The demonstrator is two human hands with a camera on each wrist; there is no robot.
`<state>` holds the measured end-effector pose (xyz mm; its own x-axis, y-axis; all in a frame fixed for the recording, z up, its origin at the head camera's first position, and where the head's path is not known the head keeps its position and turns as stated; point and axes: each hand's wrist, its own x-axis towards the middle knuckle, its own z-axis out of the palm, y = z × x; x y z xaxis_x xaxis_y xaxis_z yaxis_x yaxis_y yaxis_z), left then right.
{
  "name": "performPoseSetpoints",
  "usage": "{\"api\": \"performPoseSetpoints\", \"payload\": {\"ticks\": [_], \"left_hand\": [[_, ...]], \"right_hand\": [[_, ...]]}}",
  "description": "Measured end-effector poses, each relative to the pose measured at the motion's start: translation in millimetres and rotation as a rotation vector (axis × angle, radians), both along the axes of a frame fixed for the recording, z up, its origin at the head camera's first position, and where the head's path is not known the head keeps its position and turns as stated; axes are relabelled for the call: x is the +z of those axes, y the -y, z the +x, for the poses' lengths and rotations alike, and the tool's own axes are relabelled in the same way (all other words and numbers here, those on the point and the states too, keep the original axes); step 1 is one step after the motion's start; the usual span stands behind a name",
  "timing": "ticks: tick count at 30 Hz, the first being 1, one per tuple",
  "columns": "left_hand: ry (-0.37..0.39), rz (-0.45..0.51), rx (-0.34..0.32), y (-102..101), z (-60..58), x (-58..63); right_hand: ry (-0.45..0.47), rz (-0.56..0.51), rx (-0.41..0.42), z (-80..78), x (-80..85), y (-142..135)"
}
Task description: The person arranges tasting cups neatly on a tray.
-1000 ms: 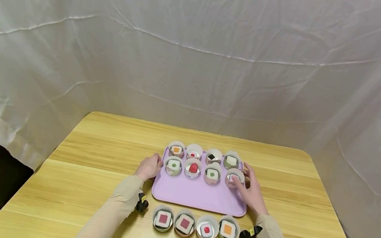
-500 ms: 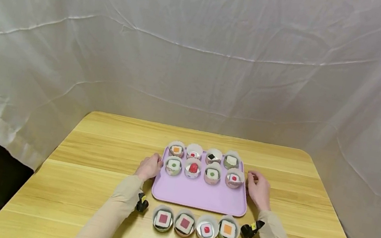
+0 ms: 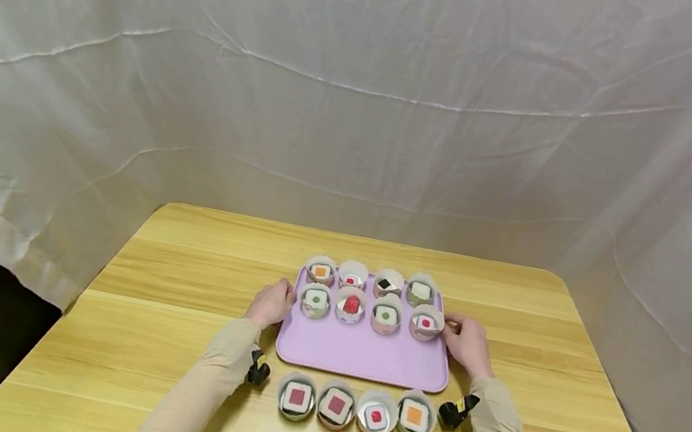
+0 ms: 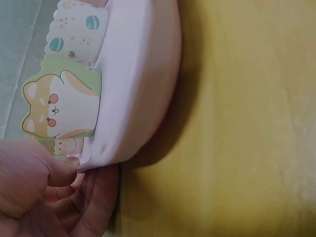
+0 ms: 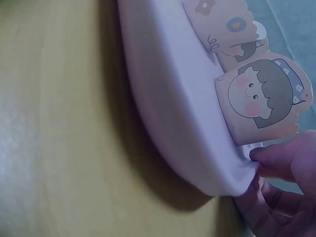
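Observation:
A lilac tray [image 3: 358,354] lies on the table, bearing two rows of paper cups with small sushi-like pieces inside. My left hand [image 3: 271,302] grips the tray's left rim; in the left wrist view the thumb [image 4: 61,170] is on top and the curled fingers are beneath. At the opposite side my right hand [image 3: 467,343] pinches the right rim, its thumb [image 5: 276,158] above and fingers under the edge. Close to that thumb stands a paper cup with a cartoon face [image 5: 256,98]. Beside the left thumb is a cup with a cartoon dog [image 4: 59,106].
Several more filled cups stand in a row before the tray's near edge, from one with a dark pink centre [image 3: 296,397] to one with an orange centre [image 3: 415,416]. The wooden table [image 3: 163,338] extends around them. A pale curtain [image 3: 359,135] encloses the back and sides.
My right hand has let go of the cup at the near row's right end, drawn off to the right, then come in to grip the tray's right rim. The left hand stays put.

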<state>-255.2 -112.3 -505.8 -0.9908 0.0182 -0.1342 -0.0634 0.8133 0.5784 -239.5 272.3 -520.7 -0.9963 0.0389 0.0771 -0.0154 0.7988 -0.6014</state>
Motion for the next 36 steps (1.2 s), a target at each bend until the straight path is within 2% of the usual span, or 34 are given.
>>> {"api": "performPoseSetpoints", "payload": {"ticks": [5,8,19,29,33,36], "left_hand": [[-0.052,0.032,-0.001,-1,2.8,1.7],[-0.098,0.037,-0.024,1,5.4,2.8],[-0.188,0.079,-0.116,14,19.3,14.5],[-0.215,0.128,-0.17,27,30.1,26.6],[-0.226,0.138,-0.247,35,33.6,31.1],[-0.223,0.15,-0.362,43,37.1,34.5]], "right_hand": [[0.0,-0.011,0.001,0.0,0.6,-1],[0.004,-0.007,0.001,1.0,0.6,-2],[0.031,-0.017,-0.006,3.5,-0.3,-1],[0.04,-0.019,-0.005,1.3,-1.5,-2],[0.036,-0.024,-0.004,0.7,-1.8,-2],[0.03,-0.025,-0.003,0.2,-2.0,-2]]}}
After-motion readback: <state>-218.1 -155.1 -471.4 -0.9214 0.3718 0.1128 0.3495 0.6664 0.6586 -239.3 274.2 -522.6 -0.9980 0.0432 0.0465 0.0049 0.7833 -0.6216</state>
